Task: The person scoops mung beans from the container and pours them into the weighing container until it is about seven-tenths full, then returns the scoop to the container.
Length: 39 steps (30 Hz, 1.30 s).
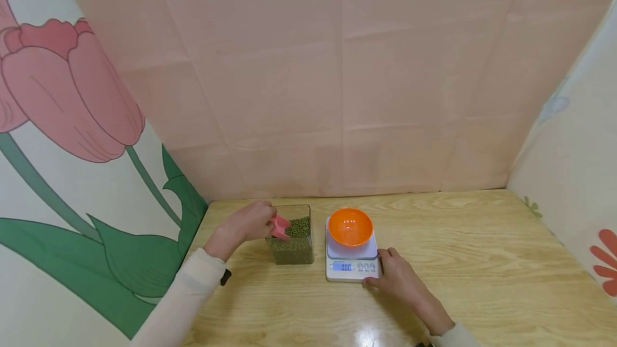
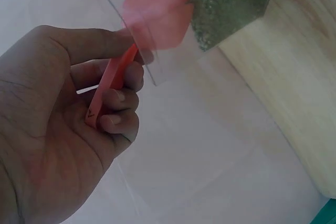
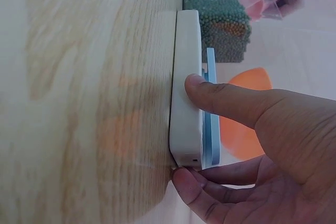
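Note:
My left hand (image 1: 253,222) grips the handle of a pink scoop (image 1: 279,226), its fingers curled round it in the left wrist view. The scoop's bowl is inside a clear square container (image 1: 294,256), over green mung beans (image 1: 300,227) that partly fill it. To the right stands a white kitchen scale (image 1: 333,274) whose display reads 0.00. On its platform sits an orange bowl (image 1: 351,227), with no beans visible inside. My right hand (image 1: 400,277) holds the scale's near right corner, thumb on the front side and fingers at the right side, as the right wrist view shows.
Everything stands on a wood-grain table (image 1: 458,261). A pinkish sheet (image 1: 337,95) hangs along the table's back edge. Flower-patterned walls (image 1: 159,197) rise at left and right. The container is a short gap left of the scale.

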Each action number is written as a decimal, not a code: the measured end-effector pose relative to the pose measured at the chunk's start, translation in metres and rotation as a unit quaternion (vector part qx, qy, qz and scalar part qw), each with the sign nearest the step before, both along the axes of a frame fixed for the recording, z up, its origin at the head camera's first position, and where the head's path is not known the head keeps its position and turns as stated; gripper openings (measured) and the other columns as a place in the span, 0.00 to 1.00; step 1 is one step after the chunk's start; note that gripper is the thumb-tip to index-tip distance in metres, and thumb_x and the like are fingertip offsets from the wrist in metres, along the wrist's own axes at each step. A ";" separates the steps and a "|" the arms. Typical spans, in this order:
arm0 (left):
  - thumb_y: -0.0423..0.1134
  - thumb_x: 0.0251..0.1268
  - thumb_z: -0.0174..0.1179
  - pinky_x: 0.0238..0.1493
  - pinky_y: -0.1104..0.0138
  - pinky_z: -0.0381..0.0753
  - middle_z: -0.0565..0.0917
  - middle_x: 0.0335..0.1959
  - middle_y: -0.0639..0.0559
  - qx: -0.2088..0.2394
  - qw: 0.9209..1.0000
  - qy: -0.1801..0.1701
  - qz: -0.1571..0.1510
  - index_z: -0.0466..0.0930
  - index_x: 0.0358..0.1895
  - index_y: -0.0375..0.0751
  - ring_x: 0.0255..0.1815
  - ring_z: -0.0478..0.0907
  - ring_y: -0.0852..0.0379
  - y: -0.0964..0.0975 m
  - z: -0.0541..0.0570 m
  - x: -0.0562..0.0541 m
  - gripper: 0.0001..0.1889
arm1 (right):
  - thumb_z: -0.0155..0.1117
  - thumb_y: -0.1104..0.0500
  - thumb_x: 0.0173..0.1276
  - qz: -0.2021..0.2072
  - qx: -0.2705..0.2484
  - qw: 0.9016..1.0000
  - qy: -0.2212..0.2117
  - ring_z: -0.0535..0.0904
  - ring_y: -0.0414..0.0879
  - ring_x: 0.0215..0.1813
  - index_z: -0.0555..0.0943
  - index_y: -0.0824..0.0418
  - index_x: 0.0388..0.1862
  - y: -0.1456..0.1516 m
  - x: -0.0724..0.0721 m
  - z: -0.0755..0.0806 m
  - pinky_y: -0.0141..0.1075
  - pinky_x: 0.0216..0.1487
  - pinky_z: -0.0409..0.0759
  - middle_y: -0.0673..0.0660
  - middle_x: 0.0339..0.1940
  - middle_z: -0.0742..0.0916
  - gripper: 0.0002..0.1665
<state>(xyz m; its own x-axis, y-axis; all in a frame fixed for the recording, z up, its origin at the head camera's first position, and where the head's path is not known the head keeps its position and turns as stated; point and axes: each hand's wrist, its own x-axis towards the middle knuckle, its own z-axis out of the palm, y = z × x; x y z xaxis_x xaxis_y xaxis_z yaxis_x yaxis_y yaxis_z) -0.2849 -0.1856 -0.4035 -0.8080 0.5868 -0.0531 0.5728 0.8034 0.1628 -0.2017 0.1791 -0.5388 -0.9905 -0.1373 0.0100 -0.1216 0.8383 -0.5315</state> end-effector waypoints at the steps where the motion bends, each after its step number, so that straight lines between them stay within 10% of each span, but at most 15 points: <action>1: 0.28 0.68 0.63 0.32 0.68 0.70 0.80 0.33 0.51 0.003 1.000 0.001 -0.001 0.82 0.33 0.39 0.30 0.70 0.59 0.000 -0.001 0.000 0.05 | 0.91 0.50 0.50 0.000 0.000 1.000 0.001 0.77 0.49 0.40 0.79 0.77 0.62 0.000 0.000 0.000 0.45 0.47 0.83 0.62 0.44 0.82 0.49; 39: 0.28 0.75 0.61 0.40 0.66 0.82 0.83 0.38 0.51 0.024 0.999 0.012 -0.019 0.85 0.37 0.41 0.37 0.79 0.59 0.021 -0.021 -0.004 0.07 | 0.91 0.50 0.51 0.010 0.001 1.000 0.019 0.77 0.50 0.39 0.78 0.78 0.63 0.001 0.002 0.002 0.47 0.47 0.83 0.62 0.42 0.82 0.50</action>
